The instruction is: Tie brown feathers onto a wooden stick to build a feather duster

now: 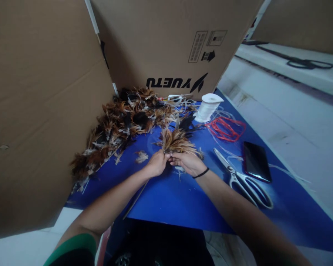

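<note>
My left hand (157, 163) and my right hand (187, 162) meet over the blue mat (169, 195), both closed around the base of a small bundle of brown feathers (177, 142) that fans away from me. A thin stick (135, 199) runs from the hands back toward my body. A black band sits on my right wrist. A big heap of loose brown and black feathers (119, 125) lies to the left, against the cardboard.
White-handled scissors (244, 179) and a dark phone (255, 161) lie right of my hands. A white spool of cord (208, 107) and red string (224, 128) sit behind. Cardboard sheets (166, 40) wall the left and back.
</note>
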A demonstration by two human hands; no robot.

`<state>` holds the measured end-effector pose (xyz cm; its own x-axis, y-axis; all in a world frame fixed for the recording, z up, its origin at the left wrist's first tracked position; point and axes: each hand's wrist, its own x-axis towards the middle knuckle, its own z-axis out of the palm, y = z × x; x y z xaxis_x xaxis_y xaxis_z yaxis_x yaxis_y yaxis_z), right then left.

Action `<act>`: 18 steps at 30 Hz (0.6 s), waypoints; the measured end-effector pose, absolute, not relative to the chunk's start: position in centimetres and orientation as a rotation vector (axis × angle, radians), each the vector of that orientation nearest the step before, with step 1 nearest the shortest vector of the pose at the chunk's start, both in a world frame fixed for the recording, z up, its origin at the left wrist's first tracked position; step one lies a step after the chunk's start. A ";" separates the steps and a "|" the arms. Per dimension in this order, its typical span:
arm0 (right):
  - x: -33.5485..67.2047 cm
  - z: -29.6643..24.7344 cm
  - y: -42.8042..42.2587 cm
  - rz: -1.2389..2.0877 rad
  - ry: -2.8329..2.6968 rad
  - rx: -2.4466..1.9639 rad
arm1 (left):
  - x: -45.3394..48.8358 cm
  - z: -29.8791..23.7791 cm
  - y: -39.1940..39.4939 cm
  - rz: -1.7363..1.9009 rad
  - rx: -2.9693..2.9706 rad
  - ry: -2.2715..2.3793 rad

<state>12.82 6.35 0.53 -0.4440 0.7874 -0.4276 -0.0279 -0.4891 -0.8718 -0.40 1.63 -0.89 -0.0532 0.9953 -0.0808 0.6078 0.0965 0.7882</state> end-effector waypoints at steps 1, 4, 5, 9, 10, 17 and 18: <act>12.7 0.8 6.3 1.978 -1.142 -1.225 | -0.4 -1.0 1.7 0.789 1.552 1.714; 12.5 1.8 6.2 1.959 -1.163 -1.270 | -0.5 -1.2 1.9 0.841 1.475 1.669; 12.5 2.1 6.2 1.951 -1.176 -1.284 | -0.6 -1.3 1.9 0.865 1.442 1.651; 12.3 3.4 6.3 1.913 -1.302 -1.225 | -0.9 -0.9 1.6 1.005 1.223 1.512; 12.2 3.6 6.3 1.909 -1.331 -1.177 | -1.1 -0.6 1.4 1.033 1.152 1.448; 11.3 4.2 8.8 1.864 -1.487 -0.906 | -4.4 3.0 0.8 1.200 0.830 1.061; 10.9 4.0 9.8 1.790 -1.501 -0.922 | -5.0 3.5 0.8 1.235 0.806 1.034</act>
<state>10.90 9.80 4.01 -0.5641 0.8169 -0.1206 -0.0234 -0.1618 -0.9865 -5.01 0.77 3.48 0.0183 0.9831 -0.1822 -0.3523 0.1769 0.9190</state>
